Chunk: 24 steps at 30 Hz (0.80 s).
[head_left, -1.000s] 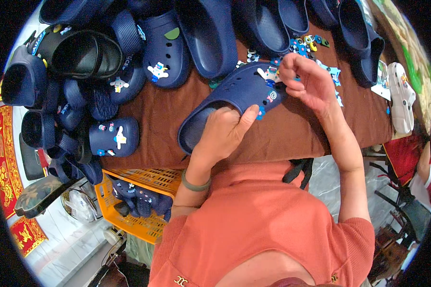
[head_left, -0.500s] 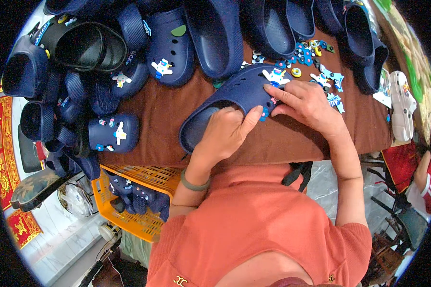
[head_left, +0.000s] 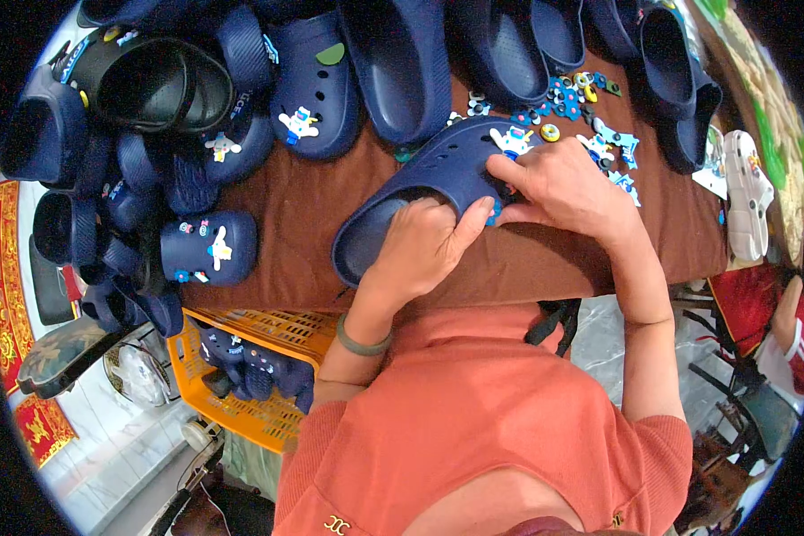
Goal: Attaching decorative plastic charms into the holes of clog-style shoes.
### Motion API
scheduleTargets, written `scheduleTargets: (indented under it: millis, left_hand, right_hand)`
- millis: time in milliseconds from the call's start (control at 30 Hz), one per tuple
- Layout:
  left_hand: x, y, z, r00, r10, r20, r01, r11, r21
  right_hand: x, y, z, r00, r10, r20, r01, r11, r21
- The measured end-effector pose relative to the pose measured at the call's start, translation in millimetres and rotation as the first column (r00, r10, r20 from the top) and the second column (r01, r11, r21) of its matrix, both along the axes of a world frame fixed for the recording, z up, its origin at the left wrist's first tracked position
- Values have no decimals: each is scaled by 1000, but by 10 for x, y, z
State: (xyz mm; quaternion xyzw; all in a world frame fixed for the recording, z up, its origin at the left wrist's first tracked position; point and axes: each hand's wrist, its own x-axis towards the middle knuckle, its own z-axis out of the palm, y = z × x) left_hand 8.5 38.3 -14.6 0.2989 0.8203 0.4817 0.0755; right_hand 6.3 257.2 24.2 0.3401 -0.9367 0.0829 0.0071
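A navy clog (head_left: pixel 445 164) lies at a slant on the brown cloth, its toe to the upper right. Fingers of my left hand (head_left: pixel 411 250) curl into the clog's foot opening while the thumb lies along the near outer side. My right hand (head_left: pixel 573 189) is closed over the toe, its index finger bent on top and its thumb by the near edge. A white character charm (head_left: pixel 512 140) sits on the toe's far side. Beside my left thumb tip shows a blue flower charm (head_left: pixel 492 213). Whatever lies under my right fingers is hidden.
Loose charms (head_left: pixel 566 100) lie scattered beyond my right hand. Navy clogs (head_left: pixel 317 85) crowd the far side and left, one decorated clog (head_left: pixel 180 252) at the near left. A white clog (head_left: pixel 747 201) stands at the right edge. Below the table is an orange crate (head_left: pixel 241 420) holding clogs.
My right fingers have shifted slightly left and bent more over the toe, now covering a pink-and-white charm that showed between them. My left hand keeps its grip on the clog.
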Motion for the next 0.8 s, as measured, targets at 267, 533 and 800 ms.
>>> scheduleTargets:
  millis: [267,533,800]
  left_hand:
    - [0,11,16,1000,-2,3,2,1000,-7]
    - [-35,17,55,1000,-7,-17,7,1000,-12]
    - [-45,-5,18,1000,-18,17,19,998,-54]
  right_hand:
    - [32,40,-52,1000,22,7,-21,997,-69]
    - [80,64,-200,995,22,-102,-37,989,-146]
    - [59,293,-388,999,22,31,-1,824,-567]
